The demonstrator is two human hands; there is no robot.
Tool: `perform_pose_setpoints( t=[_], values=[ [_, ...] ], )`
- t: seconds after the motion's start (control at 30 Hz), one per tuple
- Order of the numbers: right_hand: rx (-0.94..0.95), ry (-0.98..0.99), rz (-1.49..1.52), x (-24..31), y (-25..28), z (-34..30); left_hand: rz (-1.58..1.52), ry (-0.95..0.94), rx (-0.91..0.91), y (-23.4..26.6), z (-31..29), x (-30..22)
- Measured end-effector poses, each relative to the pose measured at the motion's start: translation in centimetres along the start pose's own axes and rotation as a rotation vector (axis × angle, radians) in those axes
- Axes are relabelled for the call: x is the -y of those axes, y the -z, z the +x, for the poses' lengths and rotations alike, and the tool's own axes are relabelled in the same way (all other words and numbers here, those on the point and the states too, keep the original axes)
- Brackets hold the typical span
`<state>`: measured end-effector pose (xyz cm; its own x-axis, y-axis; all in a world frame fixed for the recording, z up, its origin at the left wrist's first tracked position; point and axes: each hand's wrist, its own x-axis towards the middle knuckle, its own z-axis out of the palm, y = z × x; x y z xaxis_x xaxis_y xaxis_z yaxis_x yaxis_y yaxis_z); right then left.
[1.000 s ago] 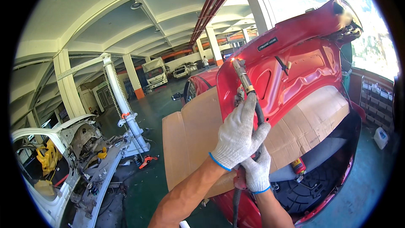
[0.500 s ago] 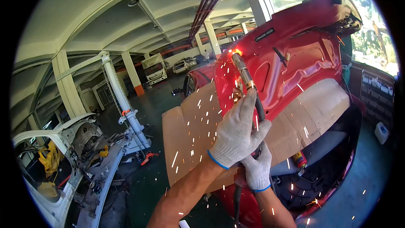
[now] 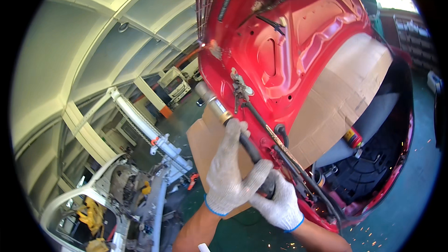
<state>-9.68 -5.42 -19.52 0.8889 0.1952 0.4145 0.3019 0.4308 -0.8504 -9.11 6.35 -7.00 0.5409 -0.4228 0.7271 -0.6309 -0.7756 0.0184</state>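
My left hand (image 3: 231,170), in a pale knit glove with a blue cuff, is wrapped round the black handle of a welding torch (image 3: 216,106), index finger stretched along it. My right hand (image 3: 281,200), gloved alike, closes round the lower end of the same handle. The torch's metal nozzle points up and left, just beside the edge of a raised red car boot lid (image 3: 235,51) and apart from it. A greyish, scorched-looking patch (image 3: 214,49) marks the lid's edge above. The hinge (image 3: 241,86) with its dark rod lies right of the torch.
Cardboard (image 3: 326,112) covers the opening below the lid. A red bottle (image 3: 353,137) lies in the dark boot well (image 3: 368,172). At left stand a stripped white car body (image 3: 84,191) and a frame-pulling post with chain (image 3: 142,123). A truck (image 3: 173,85) is parked behind. Sparks scatter at lower right.
The glow at the torch tip has gone out and the nozzle has come away from the lid edge. Both hands have moved down and left in view; the view has turned. Fewer sparks fly.
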Motion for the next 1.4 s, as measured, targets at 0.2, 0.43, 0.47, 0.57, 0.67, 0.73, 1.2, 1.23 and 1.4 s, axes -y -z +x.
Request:
perform_pose_setpoints(
  t=[0.2,0.43,0.47,0.57,0.67,0.73,1.2,1.23,1.4],
  values=[
    [0.033,-0.064,-0.163,-1.4,0.0,-2.2,0.037,0.1,0.104,0.5,-3.5,-0.1],
    [0.048,0.003,-0.044,-3.8,1.5,-2.9,0.253,0.223,0.265,-0.5,-4.5,-1.1],
    [0.052,-0.022,-0.036,-4.1,1.7,-2.9,0.251,0.217,0.254,-1.1,-4.5,-0.8],
    [0.085,-0.055,0.012,-4.9,2.1,-2.7,0.204,0.299,0.248,-2.1,-7.0,0.4],
    [0.063,-0.013,0.034,-5.9,2.4,-2.1,0.365,0.224,0.358,-2.2,-4.7,0.0],
    [0.059,0.002,0.045,-5.9,2.5,-1.9,0.35,0.126,0.32,-2.4,-4.7,0.9],
    [0.08,-0.149,0.347,0.4,1.7,2.3,0.303,0.158,0.136,-1.5,2.7,-0.8],
    [0.058,-0.194,0.426,-0.9,0.9,2.6,0.286,0.134,0.105,-1.5,3.1,-0.8],
    [0.083,-0.116,0.417,0.2,0.8,5.2,0.144,0.11,-0.008,-1.2,6.1,-0.6]
  ],
)
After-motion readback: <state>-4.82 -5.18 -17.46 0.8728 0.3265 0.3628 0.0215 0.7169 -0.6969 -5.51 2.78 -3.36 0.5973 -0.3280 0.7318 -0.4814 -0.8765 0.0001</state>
